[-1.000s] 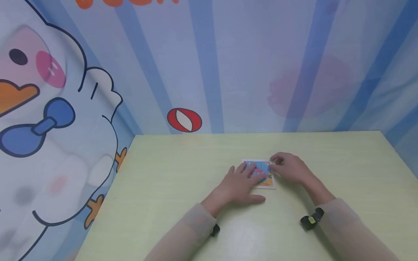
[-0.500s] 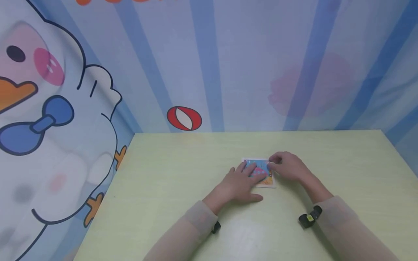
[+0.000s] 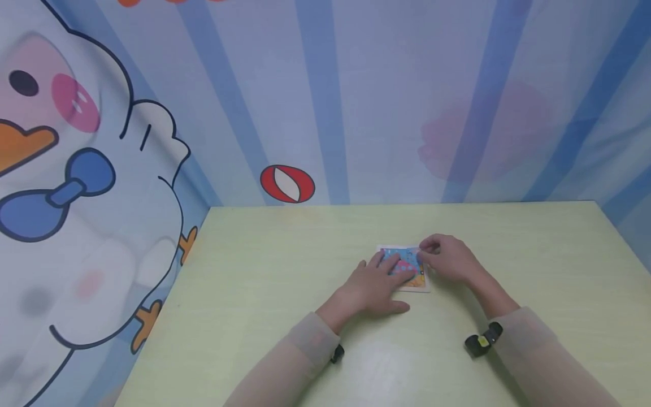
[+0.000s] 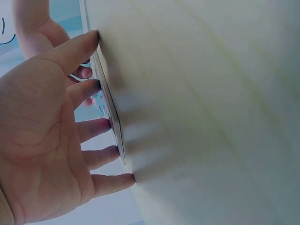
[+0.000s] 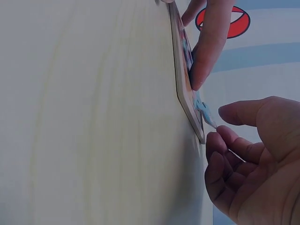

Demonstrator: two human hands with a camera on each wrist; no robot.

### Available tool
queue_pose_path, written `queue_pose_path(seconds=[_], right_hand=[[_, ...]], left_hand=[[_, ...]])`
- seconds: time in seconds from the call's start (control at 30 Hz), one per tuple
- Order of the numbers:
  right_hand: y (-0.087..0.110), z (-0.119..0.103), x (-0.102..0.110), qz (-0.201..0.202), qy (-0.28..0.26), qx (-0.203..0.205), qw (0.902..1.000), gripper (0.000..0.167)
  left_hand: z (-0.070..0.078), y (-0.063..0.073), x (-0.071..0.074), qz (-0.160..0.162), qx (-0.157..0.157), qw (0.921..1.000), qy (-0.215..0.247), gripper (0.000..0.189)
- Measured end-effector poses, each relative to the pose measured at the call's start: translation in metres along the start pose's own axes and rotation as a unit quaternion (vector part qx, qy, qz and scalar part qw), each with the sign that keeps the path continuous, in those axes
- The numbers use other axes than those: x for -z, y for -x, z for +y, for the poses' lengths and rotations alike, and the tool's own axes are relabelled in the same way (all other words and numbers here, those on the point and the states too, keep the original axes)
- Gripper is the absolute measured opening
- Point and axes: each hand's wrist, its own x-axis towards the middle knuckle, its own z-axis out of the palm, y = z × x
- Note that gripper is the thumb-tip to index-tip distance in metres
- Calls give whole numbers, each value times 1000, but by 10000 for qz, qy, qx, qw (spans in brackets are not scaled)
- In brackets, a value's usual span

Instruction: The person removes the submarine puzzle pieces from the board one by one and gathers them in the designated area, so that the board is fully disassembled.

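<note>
A small square picture puzzle (image 3: 418, 281) in a pale wooden tray lies on the table, with blue, pink and orange printing. My left hand (image 3: 373, 288) rests over it, fingers spread, several fingertips pressing on the picture. Its thumb touches the table in front. At the puzzle's right upper corner, my right hand (image 3: 451, 260) pinches a light blue puzzle piece (image 5: 205, 115) by its edge between thumb and index finger. This piece stands tilted up from the tray in the right wrist view. The other right fingers are curled. My left hand hides part of the picture.
The pale yellow-green table (image 3: 264, 254) runs back to a blue striped cloth backdrop (image 3: 386, 113). A printed white cartoon bird (image 3: 127, 226) covers the cloth on the left. A small black camera (image 3: 478, 343) sits at my right wrist.
Both hands stay nearly in place at the puzzle. My right hand has shifted slightly, its thumb and index finger still at the corner. The head view has tilted a little.
</note>
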Motion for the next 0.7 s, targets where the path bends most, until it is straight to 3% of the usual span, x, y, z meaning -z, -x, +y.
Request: queue_pose_path(seconds=[0.43, 0.7], right_hand=[[-3, 5, -6, 273, -194, 42, 9994, 28], [4, 13, 9, 440, -267, -42, 9987, 31]], left_hand=[[-2, 0, 2, -5, -9, 10000, 46, 75], [-1, 1, 3, -15, -10, 10000, -30, 76]])
